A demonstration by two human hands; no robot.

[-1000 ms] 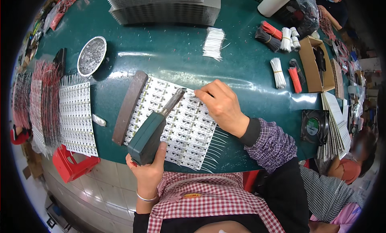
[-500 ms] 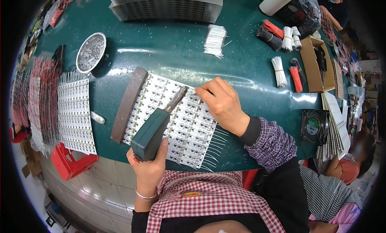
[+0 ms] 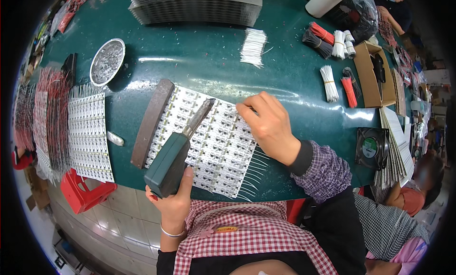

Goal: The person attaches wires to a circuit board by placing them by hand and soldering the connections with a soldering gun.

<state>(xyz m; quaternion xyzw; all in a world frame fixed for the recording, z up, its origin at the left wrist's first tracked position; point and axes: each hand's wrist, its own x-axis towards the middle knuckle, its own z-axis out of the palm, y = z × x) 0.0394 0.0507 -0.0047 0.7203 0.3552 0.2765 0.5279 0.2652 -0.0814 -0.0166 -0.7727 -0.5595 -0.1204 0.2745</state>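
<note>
My left hand (image 3: pixel 173 203) is wrapped round the handle of a green soldering gun (image 3: pixel 166 163), its metal tip hovering over the upper part of a white circuit board panel (image 3: pixel 218 154). Rows of small parts cover this panel, and thin white wires (image 3: pixel 256 168) stick out along the lower part of its right edge. At the panel's upper right corner, my right hand (image 3: pixel 273 128) has thumb and forefinger pinched together; what lies between them is too small to make out. A brown bar (image 3: pixel 152 125) lies along the panel's left edge.
Beyond the panel lie a pile of white wires (image 3: pixel 254 48) and a metal bowl (image 3: pixel 108 61) of silvery scraps. More wired panels (image 3: pixel 88 132) stand at left. Wire bundles (image 3: pixel 329 83), a cardboard box (image 3: pixel 375 75) and a fan (image 3: pixel 372 149) are at right. Other people sit nearby.
The soldering gun has moved left and slightly toward me, its tip now farther from my right fingers. My right hand has shifted a little to the right, still pinched.
</note>
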